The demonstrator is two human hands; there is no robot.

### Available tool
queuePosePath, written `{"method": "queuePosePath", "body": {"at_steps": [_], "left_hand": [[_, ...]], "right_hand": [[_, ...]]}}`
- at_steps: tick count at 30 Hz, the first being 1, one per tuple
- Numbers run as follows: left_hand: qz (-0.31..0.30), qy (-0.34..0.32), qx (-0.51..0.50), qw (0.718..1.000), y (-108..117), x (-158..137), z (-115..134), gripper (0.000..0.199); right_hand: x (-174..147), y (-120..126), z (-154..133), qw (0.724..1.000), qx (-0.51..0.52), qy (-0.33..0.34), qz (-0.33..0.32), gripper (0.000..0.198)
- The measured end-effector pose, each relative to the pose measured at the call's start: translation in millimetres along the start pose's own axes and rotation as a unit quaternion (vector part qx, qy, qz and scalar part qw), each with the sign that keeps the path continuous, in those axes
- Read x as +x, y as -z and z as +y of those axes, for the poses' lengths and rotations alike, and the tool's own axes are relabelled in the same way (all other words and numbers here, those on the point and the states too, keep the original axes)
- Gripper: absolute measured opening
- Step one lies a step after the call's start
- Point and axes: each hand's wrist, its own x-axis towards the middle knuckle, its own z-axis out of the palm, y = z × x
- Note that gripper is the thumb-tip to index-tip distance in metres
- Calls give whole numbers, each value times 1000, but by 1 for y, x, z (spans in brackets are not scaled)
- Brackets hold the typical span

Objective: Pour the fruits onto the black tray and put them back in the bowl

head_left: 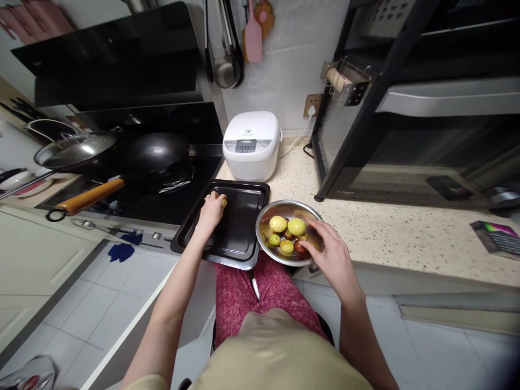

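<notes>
My left hand (212, 212) is over the upper left part of a black baking tray (239, 216), its fingers closed on a small yellow-green fruit (223, 202). To the right of the tray stands a steel bowl (263, 245) holding several round yellow-green fruits (296, 226) and a reddish one (300, 247). My right hand (331, 252) reaches over the bowl's right rim. Its thumb is at the reddish fruit, and the fingers are spread apart from the thumb. Whether the thumb touches that fruit I cannot tell.
Behind the tray is a white rice cooker (252, 146). A black wok (154, 154) with a wooden handle (89, 197) and a lidded pan (77, 151) stand on the stove at left. A dark oven (439, 146) sits on the right, a small box (495, 238) before it.
</notes>
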Motion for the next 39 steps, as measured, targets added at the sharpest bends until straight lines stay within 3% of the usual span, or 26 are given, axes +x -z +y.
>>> {"method": "queuePosePath", "body": {"at_steps": [7,11,13,16,20,23,27,31,35,39], "left_hand": [[5,3,0,1000,10,-8,8,36],[87,-27,-100,991,21,-23,24,38],[132,-64,-184,972,28,-35,40,37],[153,-114,-323,927,40,-60,73,33],[128,-136,-476,860,48,-95,119,32],[99,-114,-528,836,42,-116,143,35],[76,-95,-567,815,28,-133,158,36],[60,-114,-552,824,19,-134,160,36],[103,-126,-486,859,16,-126,151,34],[121,-127,-453,874,14,-120,143,32]], "right_hand": [[-1,5,-10,1000,4,20,21,38],[-1,5,-14,998,8,36,42,34],[-1,4,-19,997,8,51,57,32],[-3,-1,-30,994,12,82,69,33],[-8,-11,-47,990,35,132,46,48],[-13,-18,-54,988,42,140,44,58],[-18,-21,-56,992,46,109,52,52],[-19,-21,-53,996,52,63,27,43],[-19,-22,-46,998,48,16,24,40],[-19,-26,-41,998,56,-12,29,37]]}}
